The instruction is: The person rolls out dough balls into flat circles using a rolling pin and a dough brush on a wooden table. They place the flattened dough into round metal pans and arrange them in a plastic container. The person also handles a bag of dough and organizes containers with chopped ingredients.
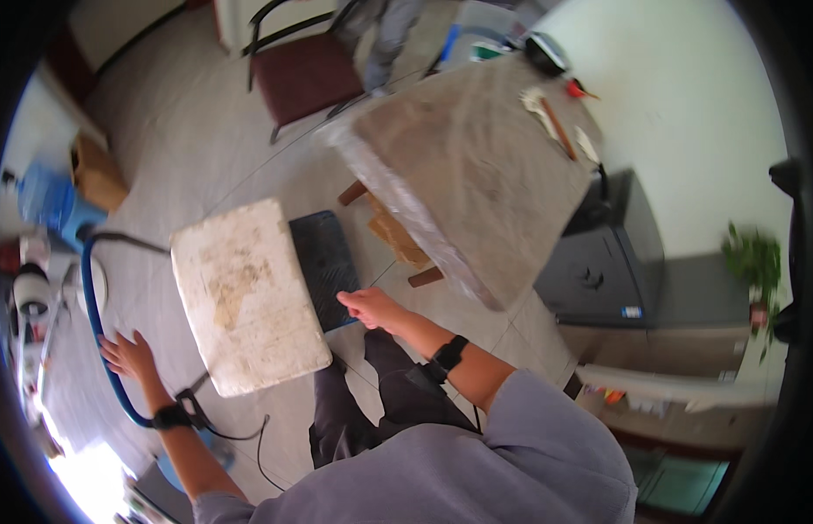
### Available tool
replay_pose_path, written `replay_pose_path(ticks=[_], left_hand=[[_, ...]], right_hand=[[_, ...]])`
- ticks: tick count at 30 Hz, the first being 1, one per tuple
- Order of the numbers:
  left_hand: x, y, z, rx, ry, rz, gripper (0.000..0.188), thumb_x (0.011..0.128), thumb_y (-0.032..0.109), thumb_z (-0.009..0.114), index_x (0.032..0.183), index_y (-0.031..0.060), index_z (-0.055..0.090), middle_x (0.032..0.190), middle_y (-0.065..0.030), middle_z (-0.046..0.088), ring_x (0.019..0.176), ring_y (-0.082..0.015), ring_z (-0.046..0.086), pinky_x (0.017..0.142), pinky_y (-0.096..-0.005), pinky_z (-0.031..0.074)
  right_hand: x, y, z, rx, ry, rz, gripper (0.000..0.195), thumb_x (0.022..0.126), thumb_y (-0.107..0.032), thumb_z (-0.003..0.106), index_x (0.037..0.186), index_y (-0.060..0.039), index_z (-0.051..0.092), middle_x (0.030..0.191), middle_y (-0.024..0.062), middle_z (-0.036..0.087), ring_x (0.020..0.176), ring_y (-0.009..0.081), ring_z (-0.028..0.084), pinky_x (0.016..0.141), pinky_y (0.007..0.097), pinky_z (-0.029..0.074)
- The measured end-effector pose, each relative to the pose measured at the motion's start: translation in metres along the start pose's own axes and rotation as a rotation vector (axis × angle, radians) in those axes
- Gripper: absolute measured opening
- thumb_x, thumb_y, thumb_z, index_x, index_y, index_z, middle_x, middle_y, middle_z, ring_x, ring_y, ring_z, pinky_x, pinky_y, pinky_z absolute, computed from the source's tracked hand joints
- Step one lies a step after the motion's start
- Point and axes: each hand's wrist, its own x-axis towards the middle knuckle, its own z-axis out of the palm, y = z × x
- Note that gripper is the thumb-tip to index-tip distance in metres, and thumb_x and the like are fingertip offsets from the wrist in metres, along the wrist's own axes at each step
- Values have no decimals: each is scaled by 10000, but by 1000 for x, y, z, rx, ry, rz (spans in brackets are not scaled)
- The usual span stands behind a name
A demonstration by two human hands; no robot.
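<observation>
A folding platform cart has a blue tubular handle (94, 288) on the left and a dark blue deck (324, 265). On the deck lies a white foam box or slab (256, 295), stained, with a torn patch of brown tape. My left hand (130, 357) is at the handle, fingers spread, fingertips over or against the tube; firm contact cannot be told. My right hand (374, 308) is curled closed above the deck's near right edge, beside the box, with nothing visible in it. Each wrist wears a black strapped device.
A plastic-wrapped table (472, 177) stands ahead on the right, gloves (537, 108) on it. Beyond are a maroon chair (308, 78) and a person's leg (388, 42). A grey cabinet or small fridge (590, 278) stands right; a water bottle (46, 196) left. A black cable (259, 452) trails near my legs.
</observation>
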Motion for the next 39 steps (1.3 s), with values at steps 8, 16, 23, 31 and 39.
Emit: replay_pose_path(ticks=[8, 16, 23, 31, 39], left_hand=[[-150, 172, -144, -1354, -1176, 124, 224, 843, 205, 650, 697, 54, 574, 590, -48, 563, 495, -132, 536, 466, -266, 442], [-296, 256, -312, -1111, -1906, 708, 434, 806, 15, 673, 618, 182, 319, 540, 61, 342, 396, -50, 286, 353, -229, 192], [-385, 218, -354, -429, -2158, 1180, 380, 856, 110, 668, 677, 198, 345, 557, 74, 345, 389, -49, 292, 351, -213, 208], [-590, 77, -406, 77, -2104, 1521, 310, 856, 213, 704, 686, 141, 455, 574, 28, 463, 396, -58, 350, 360, -213, 267], [-799, -14, -415, 492, -2026, 1776, 280, 840, 205, 709, 702, 123, 480, 595, 27, 480, 428, -57, 381, 363, -214, 265]], right_hand=[[-136, 36, -67, 474, 55, -351, 363, 960, -389, 542, 731, -108, 514, 562, -56, 362, 428, 58, 243, 405, 233, 194], [-296, 156, -79, 741, 552, -567, 218, 880, -216, 678, 787, -101, 517, 606, -44, 409, 488, 51, 316, 433, 229, 232], [-422, 288, 75, 1163, 1026, -575, 304, 837, -194, 718, 714, -133, 446, 608, -53, 388, 494, 53, 310, 429, 247, 210], [-497, 462, 237, 1812, 1327, -595, 366, 949, -368, 565, 716, -139, 398, 592, -40, 362, 451, 67, 254, 395, 255, 189], [-497, 637, 274, 2224, 1476, -669, 207, 978, -222, 506, 920, -34, 570, 734, 44, 576, 520, 89, 407, 458, 214, 336]])
